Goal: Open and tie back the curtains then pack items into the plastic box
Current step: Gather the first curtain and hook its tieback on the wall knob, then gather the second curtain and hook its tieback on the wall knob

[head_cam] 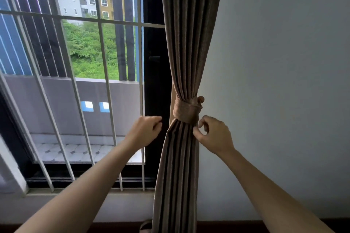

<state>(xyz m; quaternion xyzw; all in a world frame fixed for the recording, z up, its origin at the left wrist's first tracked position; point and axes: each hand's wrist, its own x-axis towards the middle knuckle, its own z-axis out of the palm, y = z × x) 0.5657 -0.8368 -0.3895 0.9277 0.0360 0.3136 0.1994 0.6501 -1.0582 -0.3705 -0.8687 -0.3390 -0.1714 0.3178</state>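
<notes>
A brown pleated curtain (187, 47) hangs gathered at the window's right side. A matching fabric tieback (186, 112) is wrapped round its waist and runs to a small hook (200, 99) on the wall. My right hand (214, 134) is just below the tieback, with thumb and forefinger pinching the curtain's right edge. My left hand (145, 130) hovers left of the curtain in front of the dark window frame, its fingers loosely curled and holding nothing. No plastic box is in view.
White window bars (106, 81) cover the glass on the left, with a balcony, trees and buildings outside. The window sill (75, 193) runs below the bars. A plain pale wall (274, 81) fills the right side.
</notes>
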